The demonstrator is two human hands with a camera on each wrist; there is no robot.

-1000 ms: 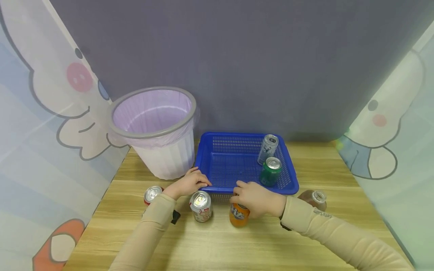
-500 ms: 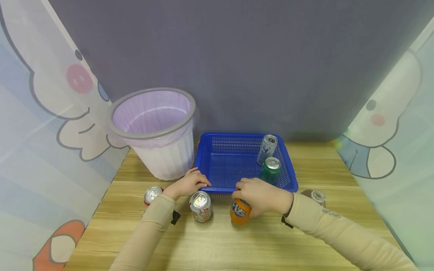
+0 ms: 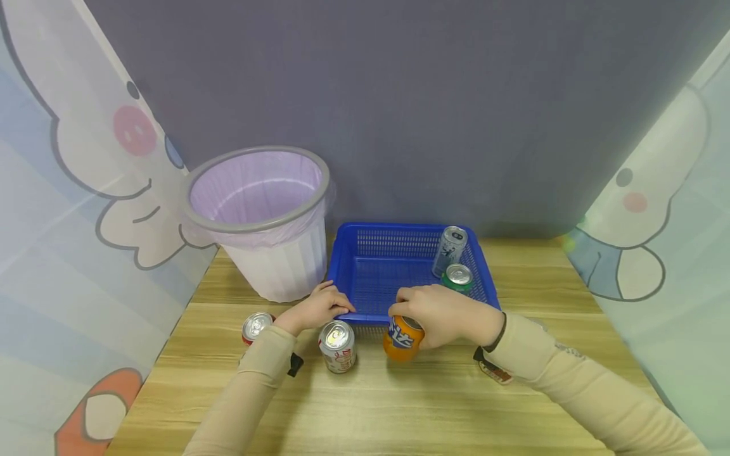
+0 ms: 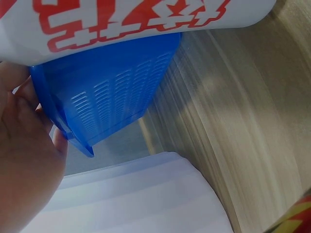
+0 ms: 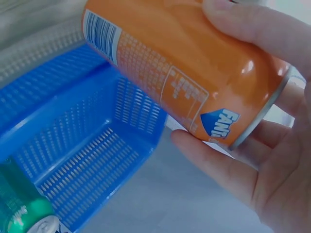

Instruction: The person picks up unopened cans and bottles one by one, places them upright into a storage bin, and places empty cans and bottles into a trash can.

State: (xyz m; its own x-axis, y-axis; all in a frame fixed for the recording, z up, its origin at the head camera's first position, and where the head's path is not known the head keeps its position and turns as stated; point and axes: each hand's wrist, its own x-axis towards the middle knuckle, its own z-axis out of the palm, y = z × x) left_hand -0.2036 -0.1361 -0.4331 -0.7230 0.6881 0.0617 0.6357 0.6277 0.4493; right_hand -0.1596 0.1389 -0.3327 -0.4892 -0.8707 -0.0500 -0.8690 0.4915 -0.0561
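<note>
My right hand point(image 3: 441, 311) holds an orange Fanta can point(image 3: 401, 342) from above, its thumb and fingers around the upper part. The can leans, overlapping the front rim of the blue plastic basket point(image 3: 382, 278) in the head view. At that basket's front left corner, my left hand point(image 3: 318, 310) grips the rim, fingers curled over it in the left wrist view. Inside the basket, toward the right, stand a tall silver can point(image 3: 449, 251) and a green can point(image 3: 458, 276), partly hidden by the right hand. A white can with red lettering point(image 3: 338, 349) stands just below the left hand.
A white bin point(image 3: 279, 263) with a purple liner stands left of the basket. Beside the left sleeve is a red can point(image 3: 258, 327), partly covered. The right sleeve hides most of a clear bottle. A grey wall rises behind the wooden table point(image 3: 365, 418).
My right hand has lifted the Fanta can slightly, tilting it and moving toward the basket, covering more of the green can. The right sleeve now hides the bottle. My left hand stays on the rim.
</note>
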